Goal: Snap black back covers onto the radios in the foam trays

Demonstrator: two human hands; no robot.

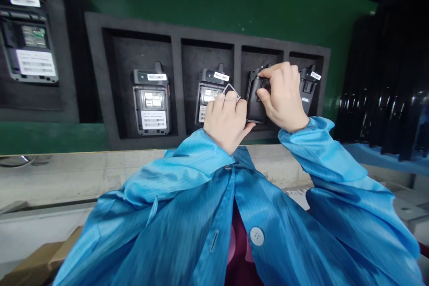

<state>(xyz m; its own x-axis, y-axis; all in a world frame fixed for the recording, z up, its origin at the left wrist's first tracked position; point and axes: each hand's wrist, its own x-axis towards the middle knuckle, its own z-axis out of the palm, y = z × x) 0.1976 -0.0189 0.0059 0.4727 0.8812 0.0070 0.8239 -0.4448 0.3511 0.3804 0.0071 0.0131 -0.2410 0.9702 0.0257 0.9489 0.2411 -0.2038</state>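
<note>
Handling With Care, Low and Level

Going from the left, a separate tray (69,44) on the green counter (214,0) bears an open-backed handset (35,56). Next is a foam tray (140,20) with 4 compartments; the 1st handset (152,103) and 2nd handset (208,89) lie with their backs uncovered. The left hand (225,120) reaches in by the 2nd handset, fingers curled down, a thin pale frame (234,90) at the knuckles. Whether these fingers grip anything cannot be told. The thumb points to the lower edge of the dark handset (256,107) in the 3rd compartment.

At that handset's upper end are the right hand's (283,94) index finger and thumb, tips apart; whether they pinch something is unclear. Good work here would likely mean bracing the lower end, so force at the top does not rock it, and keeping the frame clear, since it looks easy to snag. The 4th handset (306,96), partly hidden by the right hand, seems near enough to knock; a raised wrist would help.
</note>
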